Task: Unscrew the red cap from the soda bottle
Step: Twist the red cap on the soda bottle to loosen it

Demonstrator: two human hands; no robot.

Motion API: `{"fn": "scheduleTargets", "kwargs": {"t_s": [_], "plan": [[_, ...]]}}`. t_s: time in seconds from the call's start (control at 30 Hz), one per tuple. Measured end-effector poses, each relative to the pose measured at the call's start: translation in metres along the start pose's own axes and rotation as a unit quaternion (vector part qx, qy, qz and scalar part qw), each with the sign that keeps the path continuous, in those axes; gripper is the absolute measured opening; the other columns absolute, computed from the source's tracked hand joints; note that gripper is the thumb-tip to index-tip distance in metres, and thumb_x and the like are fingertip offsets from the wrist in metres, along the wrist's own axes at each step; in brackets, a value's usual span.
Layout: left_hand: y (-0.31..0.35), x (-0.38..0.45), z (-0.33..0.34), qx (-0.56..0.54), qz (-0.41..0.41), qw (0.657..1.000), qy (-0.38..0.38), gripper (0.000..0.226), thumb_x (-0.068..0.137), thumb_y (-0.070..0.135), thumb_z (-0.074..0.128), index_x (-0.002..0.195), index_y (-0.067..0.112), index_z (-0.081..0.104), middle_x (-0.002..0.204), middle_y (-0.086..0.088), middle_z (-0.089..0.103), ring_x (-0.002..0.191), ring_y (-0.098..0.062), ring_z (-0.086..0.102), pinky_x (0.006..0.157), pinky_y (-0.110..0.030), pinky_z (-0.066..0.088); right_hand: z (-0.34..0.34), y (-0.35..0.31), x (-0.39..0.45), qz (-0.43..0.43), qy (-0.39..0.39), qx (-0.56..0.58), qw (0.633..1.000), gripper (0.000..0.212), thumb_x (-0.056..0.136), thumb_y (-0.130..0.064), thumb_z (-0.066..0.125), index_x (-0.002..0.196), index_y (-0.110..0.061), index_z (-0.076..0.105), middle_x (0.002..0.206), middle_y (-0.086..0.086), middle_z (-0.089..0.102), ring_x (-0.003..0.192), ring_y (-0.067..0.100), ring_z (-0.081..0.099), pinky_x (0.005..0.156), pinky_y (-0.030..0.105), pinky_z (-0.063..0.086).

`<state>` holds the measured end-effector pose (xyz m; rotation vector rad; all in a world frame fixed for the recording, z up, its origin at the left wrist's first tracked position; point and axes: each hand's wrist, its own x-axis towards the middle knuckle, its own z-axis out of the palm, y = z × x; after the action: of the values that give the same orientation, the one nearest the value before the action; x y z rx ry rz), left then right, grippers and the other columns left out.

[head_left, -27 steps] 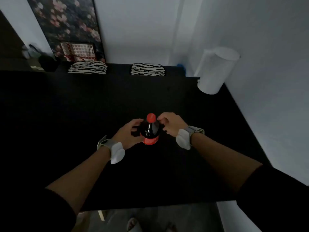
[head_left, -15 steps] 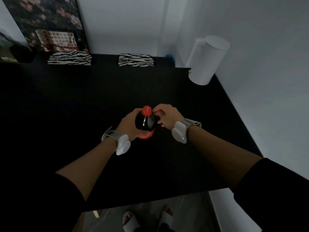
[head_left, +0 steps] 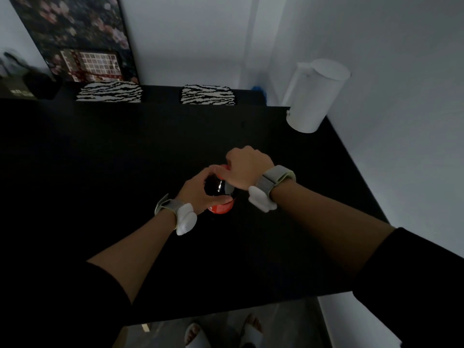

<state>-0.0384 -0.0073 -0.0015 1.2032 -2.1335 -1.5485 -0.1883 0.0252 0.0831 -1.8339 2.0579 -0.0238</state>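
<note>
While the left hand (head_left: 198, 190) grips the soda bottle (head_left: 218, 190), the right hand (head_left: 244, 169) clamps its red cap (head_left: 224, 169).

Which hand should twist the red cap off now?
Probably the right hand: it already covers the red cap from above, while the left hand wraps the soda bottle to steady it.

Bottle: dark plastic soda bottle (head_left: 218, 188) with red label, stood upright at mid-bench.
Cap: small red screw cap (head_left: 224, 168), seated on the neck, mostly covered.
</note>
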Motion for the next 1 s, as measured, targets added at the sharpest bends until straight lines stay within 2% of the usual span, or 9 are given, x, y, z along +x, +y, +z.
{"fn": "scheduleTargets", "kwargs": {"t_s": [0.17,0.23,0.33,0.47,0.57,0.63,0.77,0.9,1.0], "plan": [[-0.001,0.006,-0.004,0.001,-0.025,1.0,-0.005,0.082,0.076,0.03,0.081,0.145,0.03,0.036,0.145,0.004,0.046,0.129,-0.01,0.039,0.102,-0.029,0.03,-0.001,-0.003,0.004,-0.004,0.023,-0.07,0.997,0.051,0.088,-0.068,0.038,0.064,-0.022,0.043,0.059,-0.003,0.049,0.048,0.011,0.045,0.049,0.024,0.039],[0.0,0.006,-0.004,0.0,-0.039,0.999,-0.008,0.086,0.076,0.031,0.081,0.148,0.025,0.034,0.149,-0.001,0.045,0.138,-0.019,0.039,0.105,-0.031,0.028,0.001,-0.005,0.004,0.0,0.026,-0.069,0.997,0.055,0.087,-0.07,0.036,0.064,-0.022,0.045,0.057,-0.003,0.049,0.047,0.011,0.044,0.05,0.025,0.04],[-0.004,0.008,-0.006,-0.015,-0.043,0.999,-0.018,0.075,0.075,0.029,0.082,0.14,0.027,0.044,0.143,0.001,0.051,0.137,-0.021,0.041,0.101,-0.028,0.028,0.007,-0.006,0.003,-0.006,0.029,-0.073,0.997,0.052,0.088,-0.068,0.035,0.065,-0.022,0.046,0.058,-0.003,0.051,0.049,0.012,0.048,0.055,0.028,0.046],[-0.005,0.011,-0.008,-0.021,-0.04,0.998,-0.031,0.076,0.074,0.029,0.082,0.14,0.024,0.047,0.142,0.005,0.051,0.132,-0.013,0.041,0.103,-0.03,0.027,0.012,-0.004,0.007,-0.029,0.016,-0.026,0.999,0.044,0.094,-0.056,0.039,0.066,-0.023,0.046,0.059,-0.003,0.051,0.051,0.011,0.049,0.056,0.028,0.047],[-0.005,0.011,-0.007,-0.03,-0.029,0.998,-0.038,0.053,0.076,0.022,0.081,0.117,0.038,0.053,0.116,0.021,0.053,0.115,-0.002,0.042,0.102,-0.028,0.028,0.012,-0.001,0.01,-0.046,-0.018,0.003,0.999,0.038,0.096,-0.049,0.041,0.068,-0.023,0.045,0.062,-0.003,0.051,0.052,0.01,0.047,0.055,0.024,0.042],[-0.007,0.011,-0.007,-0.04,-0.015,0.999,-0.031,0.049,0.074,0.021,0.082,0.109,0.043,0.055,0.111,0.026,0.056,0.107,0.004,0.048,0.101,-0.025,0.031,0.011,0.002,0.011,-0.052,-0.03,0.013,0.998,0.036,0.096,-0.046,0.042,0.07,-0.023,0.045,0.064,-0.004,0.051,0.053,0.009,0.046,0.052,0.022,0.04],[-0.01,0.012,-0.008,-0.056,0.004,0.998,-0.025,0.054,0.072,0.022,0.084,0.118,0.036,0.06,0.117,0.02,0.062,0.109,0.007,0.051,0.093,-0.017,0.032,0.01,0.006,0.014,-0.07,-0.049,0.03,0.996,0.034,0.096,-0.046,0.044,0.071,-0.023,0.045,0.066,-0.004,0.052,0.053,0.008,0.047,0.052,0.021,0.04],[-0.01,0.013,-0.009,-0.046,0.0,0.999,-0.017,0.063,0.07,0.024,0.085,0.126,0.033,0.058,0.122,0.017,0.062,0.119,-0.004,0.052,0.107,-0.031,0.035,0.007,0.008,0.014,-0.089,-0.045,-0.027,0.995,0.035,0.095,-0.053,0.04,0.076,-0.024,0.046,0.07,-0.004,0.052,0.056,0.008,0.048,0.054,0.023,0.039],[-0.008,0.013,-0.008,-0.035,-0.007,0.999,-0.025,0.066,0.072,0.024,0.084,0.13,0.034,0.054,0.127,0.013,0.059,0.125,-0.01,0.049,0.112,-0.037,0.032,0.005,0.008,0.009,-0.082,-0.004,-0.07,0.994,0.042,0.094,-0.06,0.034,0.072,-0.025,0.045,0.064,-0.006,0.05,0.051,0.008,0.046,0.051,0.022,0.038]]}}
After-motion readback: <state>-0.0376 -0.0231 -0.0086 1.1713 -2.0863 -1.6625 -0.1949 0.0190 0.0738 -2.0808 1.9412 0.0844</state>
